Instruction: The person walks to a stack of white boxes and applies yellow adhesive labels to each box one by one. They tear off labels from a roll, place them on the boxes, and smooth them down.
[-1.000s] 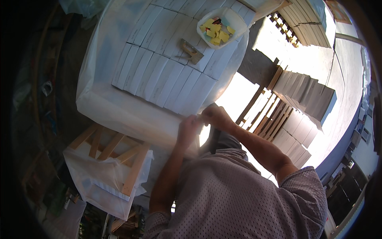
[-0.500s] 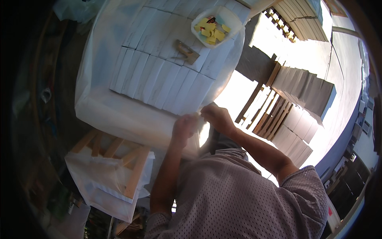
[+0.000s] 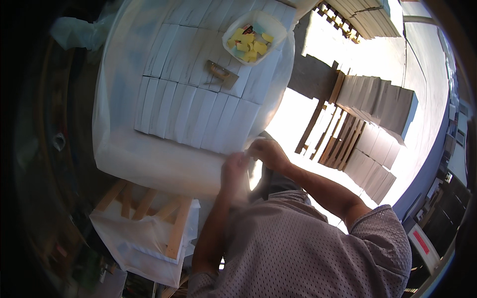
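Note:
My left hand [image 3: 235,170] and my right hand [image 3: 269,155] meet at the near right corner of a stack of white boxes [image 3: 198,115]. The fingers of both are closed in a pinch, close together; what lies between them is too small and blurred to name. Whitish plastic sheeting [image 3: 154,158] surrounds the stack and hangs beside my left hand. On top of the boxes lies a flat-bladed hand tool [image 3: 222,74] with a wooden-looking handle. Beyond it stands a white tub [image 3: 274,24] with yellow paper pieces [image 3: 247,43] inside.
At the lower left, a plastic-wrapped load [image 3: 144,243] shows wooden slats [image 3: 144,203] on its upper side. To the right lie a wooden pallet [image 3: 342,139] and grey-white box stacks [image 3: 375,104]. Another stack [image 3: 367,15] stands at the far right.
The view has shifted slightly, so the stack, the tub and the wrapped load sit lower in the picture. Both hands stay pinched together at the same corner, with small finger movements.

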A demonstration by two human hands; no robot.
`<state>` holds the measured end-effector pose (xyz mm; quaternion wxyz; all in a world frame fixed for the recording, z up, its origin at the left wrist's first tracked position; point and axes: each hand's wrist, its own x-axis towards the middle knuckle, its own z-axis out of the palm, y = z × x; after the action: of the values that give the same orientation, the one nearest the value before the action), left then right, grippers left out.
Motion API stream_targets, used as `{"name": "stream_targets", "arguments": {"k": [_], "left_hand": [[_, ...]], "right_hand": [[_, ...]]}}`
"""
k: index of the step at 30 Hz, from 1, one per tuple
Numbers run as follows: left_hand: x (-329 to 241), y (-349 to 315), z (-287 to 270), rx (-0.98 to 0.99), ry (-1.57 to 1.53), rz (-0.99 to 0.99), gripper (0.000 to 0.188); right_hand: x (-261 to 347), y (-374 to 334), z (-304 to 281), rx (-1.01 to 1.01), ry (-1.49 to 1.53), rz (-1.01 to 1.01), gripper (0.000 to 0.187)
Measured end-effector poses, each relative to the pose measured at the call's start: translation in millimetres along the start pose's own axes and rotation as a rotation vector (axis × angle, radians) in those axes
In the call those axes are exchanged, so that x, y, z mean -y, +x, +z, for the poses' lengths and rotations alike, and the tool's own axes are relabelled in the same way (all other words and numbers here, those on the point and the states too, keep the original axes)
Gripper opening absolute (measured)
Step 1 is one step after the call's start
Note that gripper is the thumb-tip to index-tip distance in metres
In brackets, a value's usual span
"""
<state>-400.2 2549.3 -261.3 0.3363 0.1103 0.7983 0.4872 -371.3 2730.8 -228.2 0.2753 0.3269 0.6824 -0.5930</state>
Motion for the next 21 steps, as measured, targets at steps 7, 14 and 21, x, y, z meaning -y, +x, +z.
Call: {"name": "stream_targets", "arguments": {"k": [7, 14, 21], "left_hand": [[-11, 30, 14, 0.108, -0.642, -0.458, 0.025], [-32, 64, 31, 0.091, -0.296, -0.35, 0.021], [-25, 91, 44, 0.12, -0.291, -0.376, 0.013]], "right_hand": [[-20, 15, -11, -0.032, 0.026, -0.195, 0.019], [-27, 32, -33, -0.122, -0.004, -0.244, 0.02], [-42, 50, -48, -0.153, 0.08, -0.197, 0.021]]}}
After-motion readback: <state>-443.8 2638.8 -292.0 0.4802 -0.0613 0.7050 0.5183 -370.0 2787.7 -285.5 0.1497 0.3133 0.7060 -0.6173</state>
